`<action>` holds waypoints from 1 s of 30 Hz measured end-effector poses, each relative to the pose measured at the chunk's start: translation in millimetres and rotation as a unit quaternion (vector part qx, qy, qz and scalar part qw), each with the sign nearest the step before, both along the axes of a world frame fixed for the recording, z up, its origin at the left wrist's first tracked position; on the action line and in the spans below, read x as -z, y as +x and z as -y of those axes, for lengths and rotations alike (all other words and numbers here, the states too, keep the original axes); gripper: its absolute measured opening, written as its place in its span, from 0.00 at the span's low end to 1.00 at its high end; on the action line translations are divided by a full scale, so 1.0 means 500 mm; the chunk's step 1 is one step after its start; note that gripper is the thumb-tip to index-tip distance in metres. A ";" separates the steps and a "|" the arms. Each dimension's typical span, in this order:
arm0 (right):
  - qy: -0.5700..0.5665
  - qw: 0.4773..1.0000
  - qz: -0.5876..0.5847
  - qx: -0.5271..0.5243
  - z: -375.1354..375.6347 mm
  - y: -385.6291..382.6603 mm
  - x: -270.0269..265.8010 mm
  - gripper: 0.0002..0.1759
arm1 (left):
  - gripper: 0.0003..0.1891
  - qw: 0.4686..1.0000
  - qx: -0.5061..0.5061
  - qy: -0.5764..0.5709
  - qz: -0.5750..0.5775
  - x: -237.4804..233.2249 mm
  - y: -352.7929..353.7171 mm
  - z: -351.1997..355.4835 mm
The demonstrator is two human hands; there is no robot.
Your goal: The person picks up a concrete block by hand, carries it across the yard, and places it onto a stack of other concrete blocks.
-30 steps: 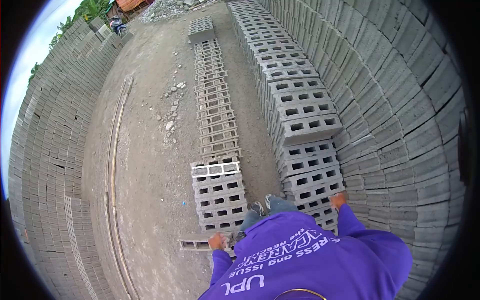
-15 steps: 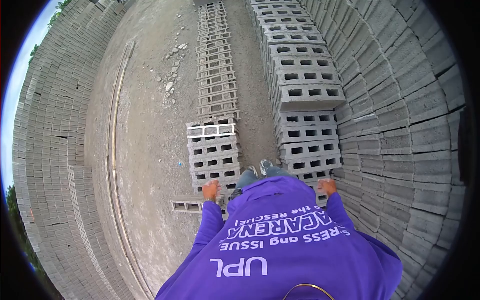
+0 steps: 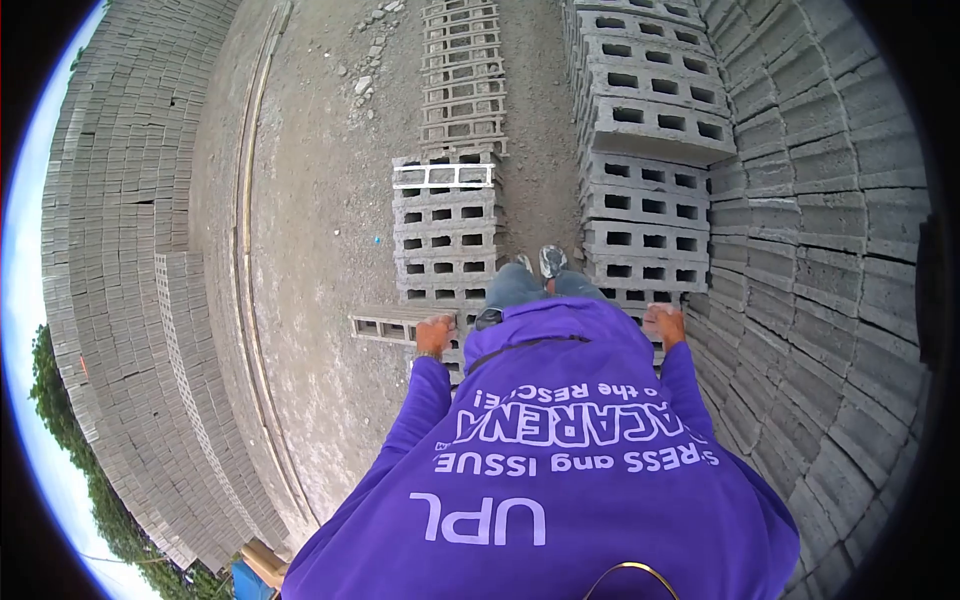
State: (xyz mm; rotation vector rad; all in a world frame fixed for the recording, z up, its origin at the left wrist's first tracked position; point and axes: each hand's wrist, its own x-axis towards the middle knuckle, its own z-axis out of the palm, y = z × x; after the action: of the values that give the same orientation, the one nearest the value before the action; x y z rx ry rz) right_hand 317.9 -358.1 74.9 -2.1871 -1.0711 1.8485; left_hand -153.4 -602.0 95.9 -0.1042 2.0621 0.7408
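My left hand (image 3: pixel 436 335) has its fingers curled in, with nothing visible in them. It appears over the near end of a hollow grey block (image 3: pixel 385 325) that juts out to the left; whether they touch is unclear. My right hand (image 3: pixel 665 324) is also curled and looks empty, in front of the near blocks of the right row (image 3: pixel 652 239). Between the hands are my purple shirt and my legs. A shorter row of hollow blocks (image 3: pixel 442 228) lies ahead on the left, and one block in it has white edges (image 3: pixel 443 176).
Both my shoes (image 3: pixel 552 261) show on the dirt strip between the rows. A tall block wall (image 3: pixel 800 200) rises on the right, and another block stack (image 3: pixel 110 250) stands far left. Long thin strips (image 3: pixel 243 230) lie along the ground, with rubble (image 3: pixel 362 85) further ahead.
The view has tipped further down and turned, so the block rows sit higher and further right. Both hands appear higher in view, still curled, and trees now show more at the lower left.
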 end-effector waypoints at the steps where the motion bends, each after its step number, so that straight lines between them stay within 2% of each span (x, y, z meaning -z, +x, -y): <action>1: -0.005 1.000 -0.002 -0.005 0.002 0.004 0.013 0.22 | 0.16 1.000 0.009 0.002 -0.002 -0.010 -0.004 -0.008; 5: -0.017 1.000 0.019 -0.001 0.011 0.025 0.007 0.23 | 0.17 1.000 0.015 0.014 -0.001 -0.045 -0.017 -0.047; 8: -0.006 0.999 0.049 0.004 0.022 0.037 -0.003 0.23 | 0.17 0.999 0.025 0.033 -0.007 -0.034 -0.023 -0.054; 11: -0.023 0.999 0.023 -0.002 0.033 0.055 -0.005 0.25 | 0.17 0.999 -0.011 0.028 -0.015 -0.035 -0.010 -0.062; 19: -0.030 0.998 0.047 -0.011 0.011 0.051 -0.038 0.25 | 0.17 0.999 -0.018 -0.018 0.044 0.018 0.041 -0.007; 21: -0.007 0.998 0.060 -0.013 0.002 0.042 -0.050 0.22 | 0.16 0.997 -0.046 -0.017 0.055 0.018 0.051 -0.002; 26: -0.021 0.996 0.062 -0.059 -0.029 0.042 -0.043 0.21 | 0.15 0.999 -0.050 -0.004 0.013 0.026 0.047 -0.007; 28: -0.004 0.998 0.024 -0.060 -0.036 0.044 -0.039 0.24 | 0.14 0.999 -0.040 0.019 0.002 0.012 0.044 -0.022; 30: -0.008 0.993 0.041 -0.111 -0.056 0.037 -0.045 0.23 | 0.13 0.998 -0.054 0.020 -0.005 0.018 0.043 -0.035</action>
State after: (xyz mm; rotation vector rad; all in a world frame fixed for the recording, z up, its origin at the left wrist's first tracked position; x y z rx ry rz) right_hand 336.5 -330.3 97.4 -2.2519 -1.3730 1.8689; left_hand -131.8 -584.5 86.7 -0.1911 2.0620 0.8509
